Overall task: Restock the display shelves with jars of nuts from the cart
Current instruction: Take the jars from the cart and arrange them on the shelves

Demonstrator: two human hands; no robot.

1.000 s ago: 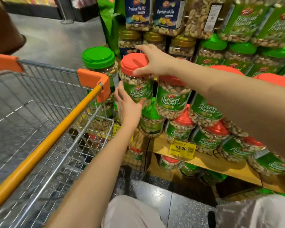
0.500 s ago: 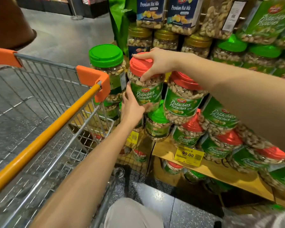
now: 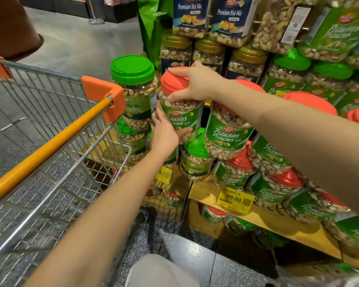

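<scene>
Presently, the pistachio jar [image 3: 181,121] was held in both hands at the left end of the display, upright with a slight tilt, its green label facing the camera. The right hand [image 3: 195,83] gripped it from above, fingers curled over the red lid [image 3: 172,84] and thumb pressed against the jar's shoulder. The left hand [image 3: 164,134] clasped the lower body, thumb across the front of the label and fingers wrapped round the far side (those fingers mostly hidden). The jar stood between a green-lidded Nut Mix jar [image 3: 135,94] on its left and a second pistachio jar [image 3: 228,133] on its right, close to both. Its base appeared to sit over a lower green-lidded jar [image 3: 196,162], though contact could not be confirmed. Further red-lidded jars lay stacked along the wooden shelf [image 3: 278,223], which bore a yellow price tag [image 3: 234,198] reading 99.00. The cart [image 3: 39,96] stood to the left, with its orange-capped handle [image 3: 48,146] near the display.
</scene>
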